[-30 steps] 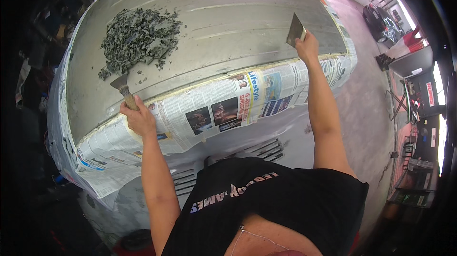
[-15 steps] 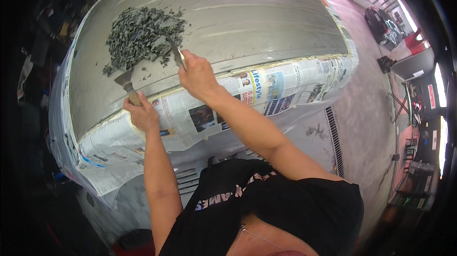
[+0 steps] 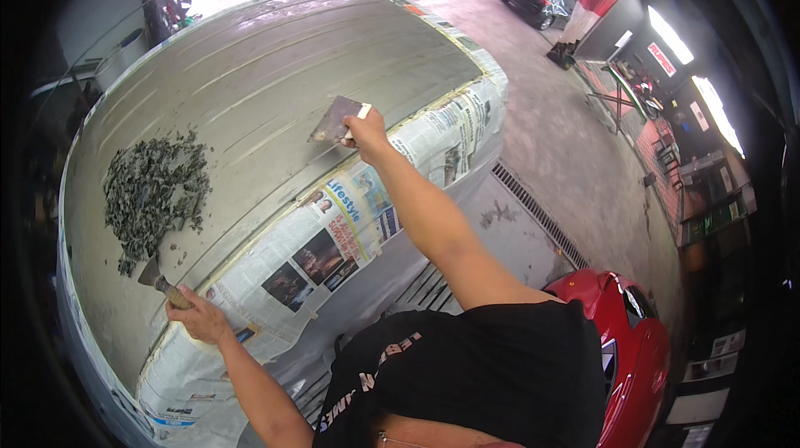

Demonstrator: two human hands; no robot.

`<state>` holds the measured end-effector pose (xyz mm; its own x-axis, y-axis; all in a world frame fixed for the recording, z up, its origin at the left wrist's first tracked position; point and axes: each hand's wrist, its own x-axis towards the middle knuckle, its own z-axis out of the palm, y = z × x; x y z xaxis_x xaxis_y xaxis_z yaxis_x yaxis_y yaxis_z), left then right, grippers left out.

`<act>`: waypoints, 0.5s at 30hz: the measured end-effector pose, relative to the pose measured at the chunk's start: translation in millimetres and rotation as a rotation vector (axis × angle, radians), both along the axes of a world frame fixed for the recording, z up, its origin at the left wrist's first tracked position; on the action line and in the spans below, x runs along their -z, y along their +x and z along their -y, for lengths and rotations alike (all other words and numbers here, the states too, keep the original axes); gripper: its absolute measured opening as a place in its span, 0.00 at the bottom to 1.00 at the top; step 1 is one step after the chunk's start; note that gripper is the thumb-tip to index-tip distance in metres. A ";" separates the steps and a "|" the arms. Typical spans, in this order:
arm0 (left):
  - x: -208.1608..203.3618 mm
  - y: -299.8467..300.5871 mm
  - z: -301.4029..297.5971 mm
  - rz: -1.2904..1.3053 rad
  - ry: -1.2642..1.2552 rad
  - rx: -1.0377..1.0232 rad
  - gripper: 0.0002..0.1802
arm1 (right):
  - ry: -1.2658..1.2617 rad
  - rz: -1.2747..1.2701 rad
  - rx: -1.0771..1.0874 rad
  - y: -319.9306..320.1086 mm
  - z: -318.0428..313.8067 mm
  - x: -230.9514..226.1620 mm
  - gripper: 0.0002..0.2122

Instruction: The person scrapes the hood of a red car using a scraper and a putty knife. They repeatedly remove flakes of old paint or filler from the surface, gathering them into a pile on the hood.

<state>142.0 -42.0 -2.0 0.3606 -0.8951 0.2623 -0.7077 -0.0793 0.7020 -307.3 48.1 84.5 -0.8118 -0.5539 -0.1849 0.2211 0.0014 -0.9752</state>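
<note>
My left hand [image 3: 198, 319] is closed round the handle of a putty knife [image 3: 153, 271], whose dark blade points at the near edge of a heap of dark grey scrapings [image 3: 158, 190]. Gripped in my right hand [image 3: 367, 129] is a flat, square-bladed scraper [image 3: 332, 117] with a pale edge strip. It is tilted over the ribbed grey vehicle roof [image 3: 275, 73], to the right of the heap; whether the blade touches the metal I cannot tell. Newspaper masking [image 3: 283, 235] runs along the roof's near side, below both hands.
Clear plastic sheeting hangs below the newspaper. A slotted floor drain [image 3: 540, 213] crosses the concrete at right. Behind my right side stands a red car [image 3: 621, 340]. Farther off is a black car [image 3: 535, 0], with a folding stand [image 3: 615, 104] along the right wall.
My view has turned to the right. My right hand has swung away from the heap to the right, turning its scraper's face into view. My left hand still holds the putty knife by the heap.
</note>
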 end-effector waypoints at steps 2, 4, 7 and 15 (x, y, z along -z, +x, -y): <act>8.3 13.9 2.1 0.011 0.010 -0.009 0.37 | 0.087 -0.010 -0.073 6.2 4.5 16.8 0.11; 26.4 16.2 10.0 -0.051 -0.126 0.051 0.35 | 0.133 0.106 -0.227 -6.3 -4.4 42.6 0.09; -7.3 1.8 -3.4 0.045 -0.080 0.023 0.30 | 0.090 0.156 -0.229 11.8 -13.9 37.1 0.06; -3.8 9.4 -10.4 -0.003 -0.121 0.022 0.27 | 0.126 0.158 -0.155 65.4 1.2 29.5 0.04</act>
<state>151.4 -31.6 1.8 0.3424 -0.8645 0.3681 -0.7060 0.0217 0.7078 -241.9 46.8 55.0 -0.6742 -0.6343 -0.3784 0.3584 0.1670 -0.9185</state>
